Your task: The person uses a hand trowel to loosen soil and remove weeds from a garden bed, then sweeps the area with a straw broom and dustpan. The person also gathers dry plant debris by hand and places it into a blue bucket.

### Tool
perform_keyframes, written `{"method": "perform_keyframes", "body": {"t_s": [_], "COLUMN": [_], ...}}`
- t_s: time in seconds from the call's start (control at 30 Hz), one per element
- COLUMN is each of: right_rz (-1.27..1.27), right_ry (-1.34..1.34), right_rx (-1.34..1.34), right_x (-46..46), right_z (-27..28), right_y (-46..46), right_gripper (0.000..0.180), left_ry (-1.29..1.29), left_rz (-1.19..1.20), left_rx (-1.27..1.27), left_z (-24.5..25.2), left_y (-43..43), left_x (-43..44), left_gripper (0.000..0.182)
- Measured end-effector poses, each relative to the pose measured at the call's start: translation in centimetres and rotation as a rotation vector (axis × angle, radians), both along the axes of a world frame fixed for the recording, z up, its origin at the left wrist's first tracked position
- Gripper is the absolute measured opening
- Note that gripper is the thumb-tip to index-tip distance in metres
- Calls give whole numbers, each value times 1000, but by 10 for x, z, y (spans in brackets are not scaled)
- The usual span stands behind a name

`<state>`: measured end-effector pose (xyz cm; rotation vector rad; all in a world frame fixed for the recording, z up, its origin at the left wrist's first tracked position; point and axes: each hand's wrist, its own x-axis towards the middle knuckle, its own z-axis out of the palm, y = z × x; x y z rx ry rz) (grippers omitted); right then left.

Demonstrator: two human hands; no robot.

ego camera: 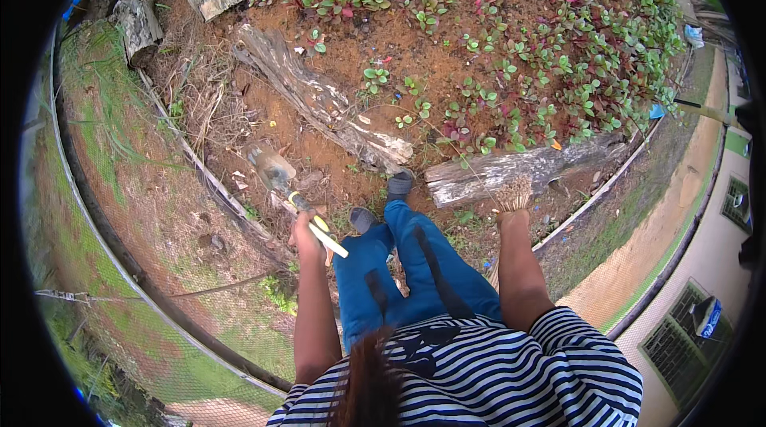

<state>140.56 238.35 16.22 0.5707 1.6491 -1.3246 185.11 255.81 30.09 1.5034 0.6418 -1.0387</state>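
Observation:
My left hand [306, 236] is closed around the pale yellow handle of a hand trowel [273, 168]. The trowel's greyish, soil-smeared blade points away from me, over dry grass and bare soil. On the other side, my right hand [513, 218] grips a stick broom [514, 192], a bundle of thin dry stalks. Its cut ends fan out above my fist, and one long thin stalk reaches forward over the soil. My forearm hides most of the lower bundle. Between my hands are my blue trousers [413, 265] and dark grey shoes [400, 183].
Weathered logs [323, 98] border the reddish soil ahead, with another log [514, 169] to the right. Low green and purple plants [538, 56] cover the bed. Wire mesh fencing [197, 361] curves along the left. A building [718, 235] stands beyond the right side.

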Motion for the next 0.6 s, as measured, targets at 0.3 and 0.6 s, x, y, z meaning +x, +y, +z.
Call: {"method": "perform_keyframes", "body": {"t_s": [0.3, 0.6], "right_rz": [168, 1300], "right_ry": [-72, 510], "right_rx": [92, -238], "right_x": [86, 228], "right_z": [-70, -76], "right_y": [-40, 6], "right_gripper": [35, 39], "left_ry": [-223, -172], "left_rz": [88, 118], "left_rx": [4, -21], "left_z": [-135, -195], "left_y": [-31, -45], "left_x": [-37, -53], "left_gripper": [11, 23]}}
